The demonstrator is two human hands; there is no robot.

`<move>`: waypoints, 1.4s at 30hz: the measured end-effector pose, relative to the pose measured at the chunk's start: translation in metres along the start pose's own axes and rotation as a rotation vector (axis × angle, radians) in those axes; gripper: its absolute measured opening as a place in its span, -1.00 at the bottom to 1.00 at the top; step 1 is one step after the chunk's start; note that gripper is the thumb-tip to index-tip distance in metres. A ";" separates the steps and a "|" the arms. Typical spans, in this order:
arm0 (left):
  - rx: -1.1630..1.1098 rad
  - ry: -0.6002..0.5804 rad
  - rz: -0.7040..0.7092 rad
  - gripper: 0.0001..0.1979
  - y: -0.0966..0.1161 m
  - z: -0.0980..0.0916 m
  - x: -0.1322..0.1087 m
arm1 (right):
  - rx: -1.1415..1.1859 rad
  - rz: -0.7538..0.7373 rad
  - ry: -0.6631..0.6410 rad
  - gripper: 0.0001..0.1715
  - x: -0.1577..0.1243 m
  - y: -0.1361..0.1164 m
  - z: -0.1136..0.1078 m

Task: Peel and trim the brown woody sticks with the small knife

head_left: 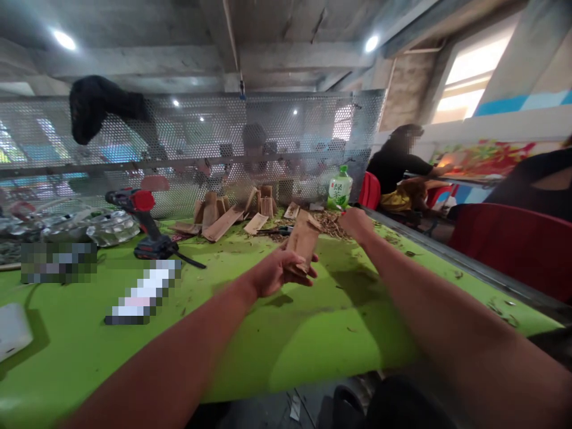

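My left hand (281, 271) is wrapped around a flat brown wooden piece (304, 238), perhaps bark or bamboo, tilted up over the green table. To its right and farther out, my right hand (356, 225) is closed in a fist above a heap of thin curled shavings (328, 225). A small pale tip shows at the fist's left side; what the fingers hold is too small to name. Beyond my left hand, a dark-handled tool (277, 230) lies among the shavings. Several similar wooden pieces (223, 223) lean and lie at the back of the table.
A cordless drill (145, 220) stands at the left, near foil-like silver objects (111, 227). A green-labelled bottle (339, 187) stands at the back, before a perforated metal screen (187, 137). Red chairs (513, 247) and two seated people (397, 161) are at the right.
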State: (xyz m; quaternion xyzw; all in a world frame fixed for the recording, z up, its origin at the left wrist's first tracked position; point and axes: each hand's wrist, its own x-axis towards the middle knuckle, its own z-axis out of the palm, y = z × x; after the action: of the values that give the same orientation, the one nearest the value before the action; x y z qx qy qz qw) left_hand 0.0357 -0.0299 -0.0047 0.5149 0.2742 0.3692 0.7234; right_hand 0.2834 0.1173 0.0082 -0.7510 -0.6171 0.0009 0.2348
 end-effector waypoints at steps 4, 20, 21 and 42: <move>-0.083 0.291 0.073 -0.76 0.002 -0.015 0.010 | 0.154 -0.115 0.082 -0.63 -0.005 -0.012 0.008; -0.267 0.379 0.063 -0.77 0.007 -0.020 0.018 | 0.135 -0.638 -0.058 -0.81 -0.048 -0.056 0.028; -0.270 0.361 0.052 -0.75 0.006 -0.020 0.018 | 0.134 -0.631 -0.057 -0.81 -0.048 -0.055 0.029; -0.175 0.411 0.110 -0.69 0.000 -0.019 0.019 | 0.326 -0.718 -0.048 -0.85 -0.061 -0.050 0.028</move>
State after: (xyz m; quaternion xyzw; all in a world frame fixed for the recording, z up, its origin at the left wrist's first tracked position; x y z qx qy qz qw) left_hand 0.0322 -0.0044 -0.0110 0.3785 0.3541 0.5275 0.6731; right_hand 0.2142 0.0770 -0.0165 -0.4399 -0.8378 0.0342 0.3217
